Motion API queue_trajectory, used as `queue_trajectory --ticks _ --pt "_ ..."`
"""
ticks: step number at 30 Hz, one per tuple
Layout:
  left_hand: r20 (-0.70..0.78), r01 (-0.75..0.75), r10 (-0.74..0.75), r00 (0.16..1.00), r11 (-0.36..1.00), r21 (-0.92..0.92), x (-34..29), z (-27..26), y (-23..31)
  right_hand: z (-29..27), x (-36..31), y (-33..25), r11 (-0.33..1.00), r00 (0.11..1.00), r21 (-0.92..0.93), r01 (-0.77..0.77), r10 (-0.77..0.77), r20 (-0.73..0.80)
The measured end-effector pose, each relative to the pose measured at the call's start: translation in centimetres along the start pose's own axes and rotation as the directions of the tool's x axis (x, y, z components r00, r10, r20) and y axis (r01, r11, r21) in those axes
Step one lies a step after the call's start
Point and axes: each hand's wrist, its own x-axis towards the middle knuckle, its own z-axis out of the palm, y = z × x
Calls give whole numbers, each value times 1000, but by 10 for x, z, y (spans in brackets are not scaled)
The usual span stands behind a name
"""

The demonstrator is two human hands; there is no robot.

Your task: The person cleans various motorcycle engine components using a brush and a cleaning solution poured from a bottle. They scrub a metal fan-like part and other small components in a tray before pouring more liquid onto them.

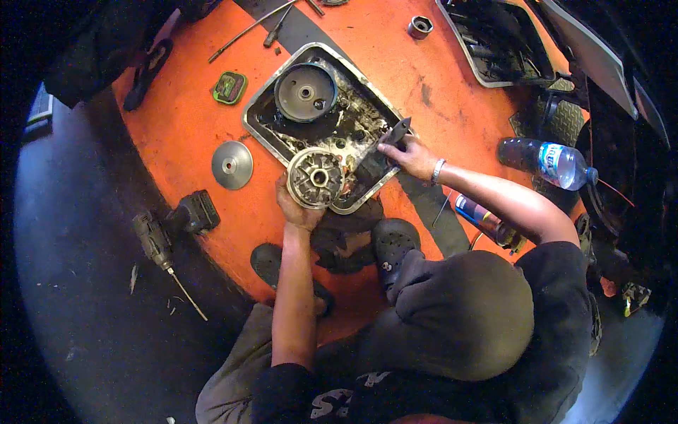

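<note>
A round, ribbed metal pulley part [316, 177] with a hole at its centre is tilted up over the near left corner of a metal tray [258, 134]. My left hand [296, 210] grips it from below at its rim. My right hand [415, 157] is closed on a dark brush [397, 134], whose handle points up and away; its wide dark end is just right of the pulley part. Inside the wet, dirty tray sits a cup-shaped metal drum [304, 93], along with dark grime and small bits.
Left of the tray lie a metal disc [232, 165], a green tin [229, 88] and a cordless driver [153, 240]. Rods and a screwdriver [277, 28] lie beyond. Right are a socket [420, 27], a black bin [494, 42], a water bottle [554, 164] and a spray can [484, 218].
</note>
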Motion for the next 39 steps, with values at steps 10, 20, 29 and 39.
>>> queue_trajectory --ticks 10,20,29,39 --pt "147 -44 46 988 999 -16 -11 25 3 -3 42 -37 666 710 -371 648 -704 -23" --pt "91 -9 10 996 1000 -8 2 33 -4 -16 21 -58 902 838 -149 405 -431 -334" --pt "-60 -37 52 997 971 235 30 68 -27 -13 -5 -68 782 790 -252 570 -606 -95" --pt "-249 164 -58 967 888 430 27 80 -23 -7 -7 -49 786 826 -326 525 -563 -26"
